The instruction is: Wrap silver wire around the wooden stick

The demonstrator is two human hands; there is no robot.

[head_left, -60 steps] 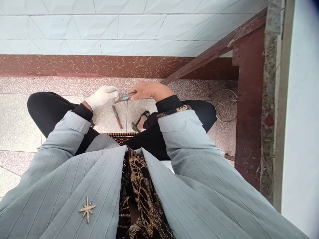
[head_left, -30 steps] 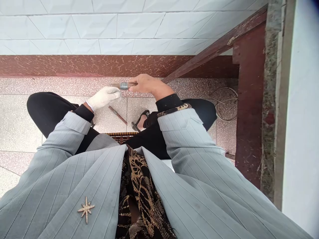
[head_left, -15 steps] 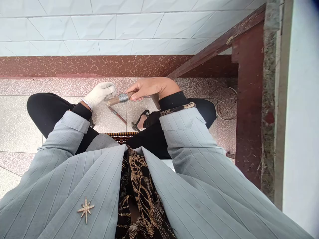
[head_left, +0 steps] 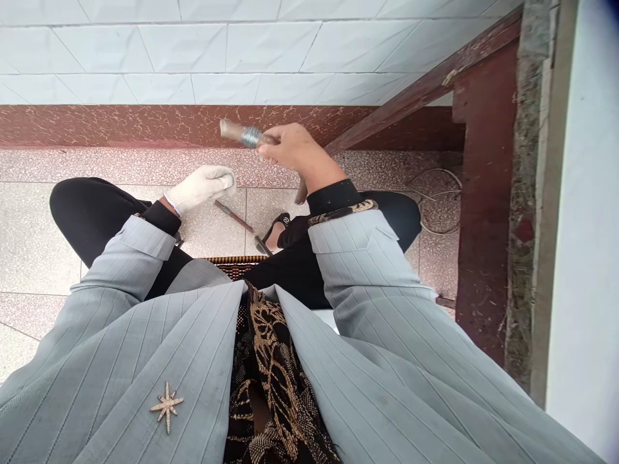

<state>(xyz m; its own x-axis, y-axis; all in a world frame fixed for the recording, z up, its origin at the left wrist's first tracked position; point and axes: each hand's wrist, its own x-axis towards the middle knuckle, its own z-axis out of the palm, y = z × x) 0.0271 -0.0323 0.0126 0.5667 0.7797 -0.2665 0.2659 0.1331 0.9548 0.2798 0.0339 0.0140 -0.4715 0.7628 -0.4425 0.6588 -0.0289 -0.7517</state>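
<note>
My bare right hand (head_left: pixel 290 149) is raised in front of the red-brown skirting, its fingers closed round a short wooden stick (head_left: pixel 231 131) with a coil of silvery wire (head_left: pixel 251 136) wound about it. My left hand (head_left: pixel 203 186), in a white glove, hangs lower over the speckled floor with its fingers curled; I cannot see anything in them. A thin brown rod (head_left: pixel 233 216) lies on the floor just below the gloved hand.
I sit with black-trousered knees (head_left: pixel 91 212) spread and a sandalled foot (head_left: pixel 275 232) between them. A loop of pale wire (head_left: pixel 438 200) lies on the floor at the right, beside a dark red wooden door frame (head_left: pixel 483 206). White wall tiles (head_left: pixel 193 51) stand ahead.
My right hand has lifted the wire-wrapped stick up and away from the gloved hand, which had been touching its tip. The gloved hand has dropped slightly.
</note>
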